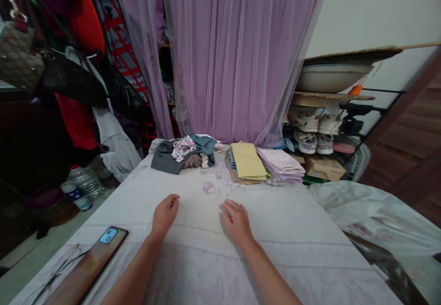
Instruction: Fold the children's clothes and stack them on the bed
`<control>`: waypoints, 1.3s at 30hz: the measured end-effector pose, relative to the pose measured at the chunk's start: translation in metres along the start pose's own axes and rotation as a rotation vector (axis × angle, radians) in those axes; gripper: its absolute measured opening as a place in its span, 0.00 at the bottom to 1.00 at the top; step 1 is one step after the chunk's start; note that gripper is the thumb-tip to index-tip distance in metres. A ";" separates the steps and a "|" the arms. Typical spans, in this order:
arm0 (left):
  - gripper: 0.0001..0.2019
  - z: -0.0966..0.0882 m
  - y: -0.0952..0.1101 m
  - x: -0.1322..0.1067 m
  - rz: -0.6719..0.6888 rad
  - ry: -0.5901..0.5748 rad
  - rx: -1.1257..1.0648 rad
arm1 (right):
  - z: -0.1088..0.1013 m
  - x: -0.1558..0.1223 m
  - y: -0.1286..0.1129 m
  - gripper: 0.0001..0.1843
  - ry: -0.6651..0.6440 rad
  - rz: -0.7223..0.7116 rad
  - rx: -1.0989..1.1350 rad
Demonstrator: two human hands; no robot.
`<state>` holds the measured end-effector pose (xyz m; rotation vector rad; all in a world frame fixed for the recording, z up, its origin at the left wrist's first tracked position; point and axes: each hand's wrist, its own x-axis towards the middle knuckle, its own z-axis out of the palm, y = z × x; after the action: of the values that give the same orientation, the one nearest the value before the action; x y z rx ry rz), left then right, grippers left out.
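My left hand [166, 213] rests on the white flowered sheet [285, 222] with its fingers curled in; nothing shows in it. To its right, my right hand [237, 220] lies palm down on the sheet, fingers stretched and slightly apart, holding nothing. Beyond my left hand is a loose heap of clothes: a dark grey garment [164, 158], a pink-and-white patterned piece [183, 148] and a blue-grey piece [204, 143]. Past my right hand stand two neat stacks, one topped by a folded yellow cloth [248, 160], the other by folded pale pink fabric [280, 160]. Neither hand touches the fabrics.
A phone [93, 263] lies face down at the front left, beside thin cables or glasses I cannot make out. Purple curtains [241, 57] hang behind. Bags [74, 80] hang at left above a water bottle [84, 181]. A shoe rack with sneakers [306, 142] stands at right.
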<state>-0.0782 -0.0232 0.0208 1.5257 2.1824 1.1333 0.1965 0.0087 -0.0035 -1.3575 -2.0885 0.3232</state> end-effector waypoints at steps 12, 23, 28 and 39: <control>0.11 -0.002 0.003 -0.005 0.000 -0.012 0.079 | -0.001 -0.001 -0.002 0.20 0.210 0.161 0.425; 0.10 -0.007 0.009 0.005 -0.096 -0.045 0.081 | -0.007 0.003 0.002 0.22 0.358 0.429 0.839; 0.11 -0.012 0.013 0.031 -0.270 -0.218 0.038 | -0.007 0.007 0.002 0.23 0.388 0.474 0.928; 0.21 -0.015 0.019 0.138 -0.072 -0.074 0.251 | -0.008 0.008 0.000 0.24 0.362 0.493 0.909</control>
<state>-0.1321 0.0938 0.0748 1.5417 2.3804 0.7919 0.1993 0.0143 0.0061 -1.1881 -1.0419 1.0001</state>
